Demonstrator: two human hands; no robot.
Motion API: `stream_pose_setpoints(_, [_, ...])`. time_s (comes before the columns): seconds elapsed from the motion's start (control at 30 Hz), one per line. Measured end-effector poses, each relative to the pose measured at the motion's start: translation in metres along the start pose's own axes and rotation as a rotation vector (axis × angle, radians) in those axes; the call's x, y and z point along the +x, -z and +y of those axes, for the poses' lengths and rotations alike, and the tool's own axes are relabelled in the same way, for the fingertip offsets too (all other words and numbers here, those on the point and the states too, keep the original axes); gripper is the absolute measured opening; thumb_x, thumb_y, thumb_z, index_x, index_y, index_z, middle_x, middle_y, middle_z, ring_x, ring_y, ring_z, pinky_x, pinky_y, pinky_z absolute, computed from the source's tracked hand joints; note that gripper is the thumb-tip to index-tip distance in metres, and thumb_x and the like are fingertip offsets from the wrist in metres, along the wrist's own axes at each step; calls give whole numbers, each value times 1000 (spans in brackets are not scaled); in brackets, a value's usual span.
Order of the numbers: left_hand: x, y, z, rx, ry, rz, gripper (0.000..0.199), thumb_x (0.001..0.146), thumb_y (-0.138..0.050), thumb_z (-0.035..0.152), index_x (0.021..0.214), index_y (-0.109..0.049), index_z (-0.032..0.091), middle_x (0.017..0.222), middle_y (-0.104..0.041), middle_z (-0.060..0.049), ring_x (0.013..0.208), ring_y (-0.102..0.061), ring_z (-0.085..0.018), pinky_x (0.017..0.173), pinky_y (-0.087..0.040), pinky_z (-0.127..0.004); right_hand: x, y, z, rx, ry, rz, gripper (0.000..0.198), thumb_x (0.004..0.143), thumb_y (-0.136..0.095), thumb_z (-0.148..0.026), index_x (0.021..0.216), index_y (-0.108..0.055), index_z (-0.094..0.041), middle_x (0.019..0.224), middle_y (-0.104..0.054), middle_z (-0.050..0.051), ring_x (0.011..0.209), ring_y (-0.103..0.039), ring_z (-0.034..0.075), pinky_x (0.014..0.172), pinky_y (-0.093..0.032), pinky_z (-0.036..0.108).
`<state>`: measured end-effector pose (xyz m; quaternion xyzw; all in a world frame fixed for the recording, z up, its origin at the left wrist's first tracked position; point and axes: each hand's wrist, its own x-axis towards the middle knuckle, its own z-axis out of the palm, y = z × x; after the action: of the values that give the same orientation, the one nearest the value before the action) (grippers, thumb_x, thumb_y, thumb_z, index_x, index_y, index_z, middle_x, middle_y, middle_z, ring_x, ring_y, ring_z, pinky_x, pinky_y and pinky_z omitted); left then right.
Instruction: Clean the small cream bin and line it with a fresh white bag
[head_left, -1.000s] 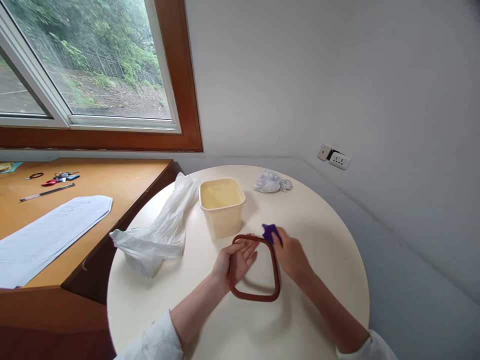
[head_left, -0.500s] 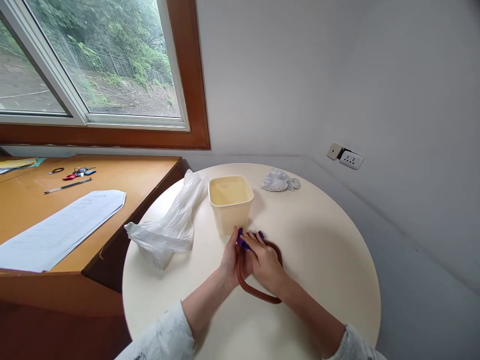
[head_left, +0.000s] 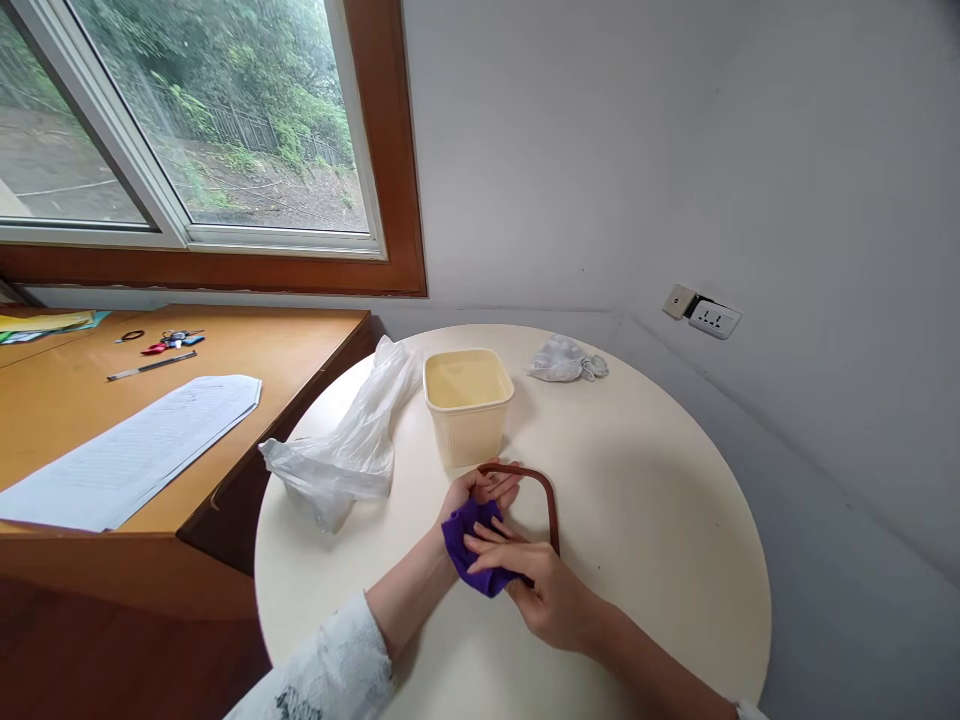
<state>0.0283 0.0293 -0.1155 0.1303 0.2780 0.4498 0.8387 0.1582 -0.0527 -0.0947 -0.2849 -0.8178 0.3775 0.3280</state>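
A brown rounded frame, like an open ring with softened corners (head_left: pixel 551 500), lies across my left hand (head_left: pixel 459 492), which holds it palm up from below at its left side. My right hand (head_left: pixel 551 595) presses a crumpled purple cloth (head_left: pixel 466 540) against the frame's near left part, over my left palm and wrist. The cloth and fingers cover that part of the frame. Just beyond my hands stands a cream plastic bin (head_left: pixel 469 435), upright with its mouth up.
A round white table (head_left: pixel 652 560) bears a crumpled white plastic bag (head_left: pixel 349 450) at left and a small knotted bag (head_left: pixel 559 360) at the back right. The wooden desk (head_left: pixel 300 335) at left holds papers (head_left: pixel 142 450), a pen (head_left: pixel 154 366) and keys (head_left: pixel 176 340).
My right hand has drawn the purple cloth from the frame's far edge toward me, down its left side. The frame has turned or shifted a little, and more cloth shows.
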Motion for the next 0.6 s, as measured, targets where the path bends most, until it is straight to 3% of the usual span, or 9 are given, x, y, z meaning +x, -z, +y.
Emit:
stream_pose_setpoints(0.2, [-1, 3, 1, 13, -32, 18, 41, 57, -43, -2, 96, -53, 7, 106, -63, -19, 110, -56, -27, 102, -37, -37, -26, 9, -5, -160, 71, -103, 45, 71, -36, 3, 103, -58, -19, 127, -54, 5, 126, -40, 17, 108, -29, 41])
stream_pose_setpoints(0.4, [-4, -2, 5, -19, -74, 65, 44, 51, -40, -5, 92, -53, 5, 103, -63, -21, 109, -56, -30, 97, -44, -38, -63, 32, 24, -334, 62, -38, 31, 82, -39, -6, 103, -57, -19, 122, -58, 9, 121, -46, 21, 106, -29, 47])
stream_pose_setpoints(0.5, [-5, -5, 3, 47, -81, 96, 47, 48, -39, -7, 91, -55, 6, 101, -64, -19, 107, -58, -28, 96, -45, -36, -70, 48, 36, -254, -93, 158, 27, 85, -39, -12, 103, -57, -20, 115, -63, 9, 115, -53, 21, 101, -37, 45])
stream_pose_setpoints(0.6, [-6, -6, 2, 86, -78, 89, 51, 47, -38, -7, 92, -56, 6, 99, -66, -18, 106, -59, -27, 96, -46, -35, -58, 66, 38, -86, -300, 501, 22, 89, -37, -22, 99, -56, -19, 107, -65, 10, 102, -60, 20, 91, -47, 41])
